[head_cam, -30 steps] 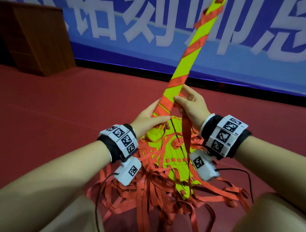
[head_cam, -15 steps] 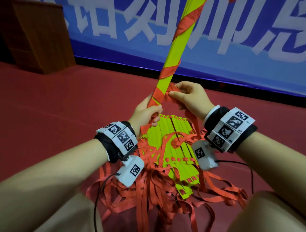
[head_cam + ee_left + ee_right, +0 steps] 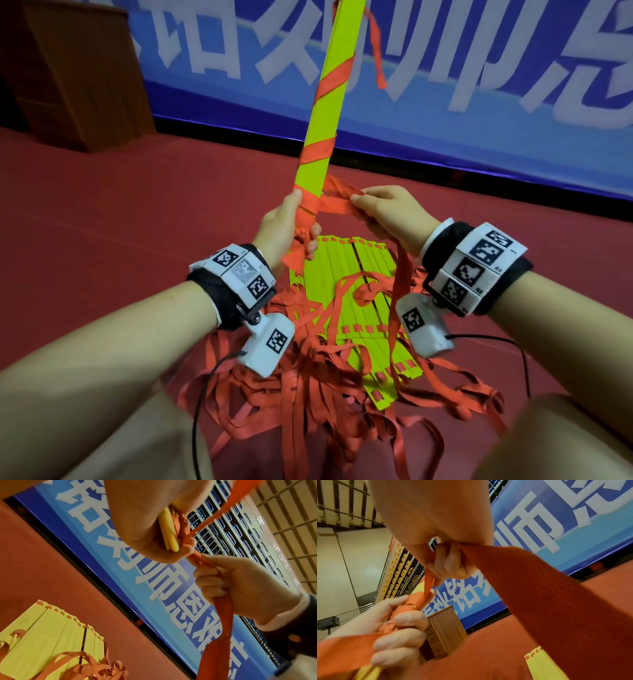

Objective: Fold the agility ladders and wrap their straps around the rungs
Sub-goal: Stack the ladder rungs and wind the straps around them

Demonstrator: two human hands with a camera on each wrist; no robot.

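Left hand [image 3: 284, 228] was clenched round the bottom end of the folded rung bundle [image 3: 327, 113], which stood tilted up off the red floor [image 3: 137, 212], above the second ladder [image 3: 346, 301] lying flat with its straps in a loose tangle. Right hand [image 3: 387, 212] pinched the orange strap [image 3: 337, 204] just beside the bundle, the strap's tail hanging down past the wrist into that tangle. Spiral turns higher up the bundle sat widely spaced, and a free strap end [image 3: 375, 51] dangled near the top. Risks, as judged: if the right hand lost tension, the lowest turns would probably go slack and slide down the smooth rungs; the dangling end at the top could let the upper turns unwind; the tail could snag in the floor tangle and drag the other ladder; a weak left-hand grip could let the stacked rungs fan apart.
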